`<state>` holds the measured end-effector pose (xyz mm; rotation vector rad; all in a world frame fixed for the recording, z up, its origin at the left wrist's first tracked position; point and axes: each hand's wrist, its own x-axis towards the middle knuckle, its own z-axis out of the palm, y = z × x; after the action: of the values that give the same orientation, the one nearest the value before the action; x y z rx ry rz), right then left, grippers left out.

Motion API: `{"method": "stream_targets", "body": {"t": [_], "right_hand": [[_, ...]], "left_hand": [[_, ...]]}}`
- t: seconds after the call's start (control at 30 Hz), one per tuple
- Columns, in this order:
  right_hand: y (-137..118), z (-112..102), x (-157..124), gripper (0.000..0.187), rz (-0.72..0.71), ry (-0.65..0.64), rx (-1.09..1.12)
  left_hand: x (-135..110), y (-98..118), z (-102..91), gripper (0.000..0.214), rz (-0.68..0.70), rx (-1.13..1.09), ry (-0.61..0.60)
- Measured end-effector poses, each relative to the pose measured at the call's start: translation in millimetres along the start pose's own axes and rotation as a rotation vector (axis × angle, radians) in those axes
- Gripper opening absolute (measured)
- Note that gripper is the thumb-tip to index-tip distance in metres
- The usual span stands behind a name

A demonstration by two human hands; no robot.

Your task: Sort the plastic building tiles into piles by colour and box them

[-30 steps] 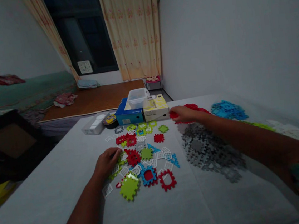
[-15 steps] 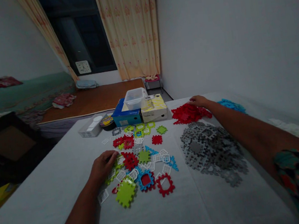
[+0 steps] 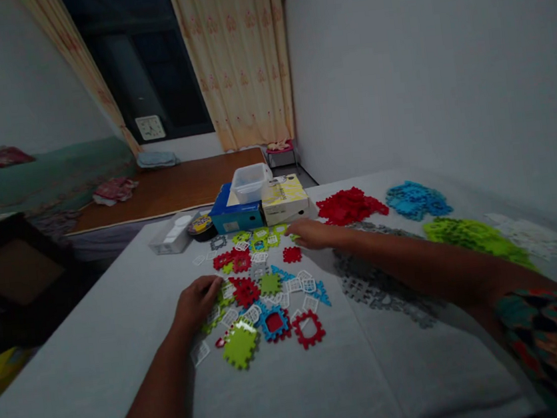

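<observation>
My left hand (image 3: 196, 303) rests with curled fingers on the left edge of a scattered heap of mixed interlocking tiles (image 3: 268, 291) in red, green, blue and white; what the fingers hold is hidden. My right hand (image 3: 311, 233) reaches across the bed sheet with its fingers stretched out. Its fingertips touch a small green tile (image 3: 294, 237) just in front of the boxes. A red square tile (image 3: 292, 254) lies right below that hand. My right forearm crosses over a grey tile pile (image 3: 382, 281).
Sorted piles lie on the right: red (image 3: 348, 206), blue (image 3: 415, 199), green (image 3: 467, 236) and white (image 3: 533, 233). At the far edge stand a blue box (image 3: 232, 219), a yellow-white box (image 3: 285, 198), a clear tub (image 3: 251, 180) and a white container (image 3: 173, 234).
My right hand has left the red pile and come back left and nearer, down to the green tile by the boxes. My left hand has stayed on the mixed heap.
</observation>
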<state>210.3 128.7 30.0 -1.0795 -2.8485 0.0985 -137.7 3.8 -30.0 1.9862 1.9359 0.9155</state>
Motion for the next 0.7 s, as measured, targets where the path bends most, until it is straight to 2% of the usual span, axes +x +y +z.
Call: {"method": "stream_targets", "body": {"t": [0.07,0.13,0.23,0.4,0.5,0.6,0.7], "right_hand": [[9.0,-6.4,6.7,0.041,0.102,-0.027,0.010],[15.8,-10.5,11.6,0.039,0.143,-0.075,0.021],[12.8,-5.9,12.7,0.034,0.078,-0.137,0.051],[-9.2,15.3,4.9,0.048,-0.007,-0.178,0.011],[-17.6,21.7,-1.2,0.040,-0.050,-0.164,-0.045],[-17.4,20.0,-8.0,0.039,-0.099,-0.150,-0.056],[-1.0,7.6,-13.0,0.043,-0.062,-0.097,-0.045]], "left_hand": [[-1.0,2.0,0.1,0.053,-0.006,-0.008,0.005],[-0.7,3.4,0.3,0.052,-0.015,-0.013,0.009],[0.9,3.6,0.9,0.051,-0.019,-0.009,0.002],[1.1,1.9,2.2,0.051,-0.009,-0.007,0.000],[0.1,2.5,2.1,0.051,-0.014,-0.002,-0.008],[0.0,3.4,1.2,0.052,-0.020,0.004,-0.012],[0.5,3.2,0.4,0.054,-0.025,0.006,-0.010]]}}
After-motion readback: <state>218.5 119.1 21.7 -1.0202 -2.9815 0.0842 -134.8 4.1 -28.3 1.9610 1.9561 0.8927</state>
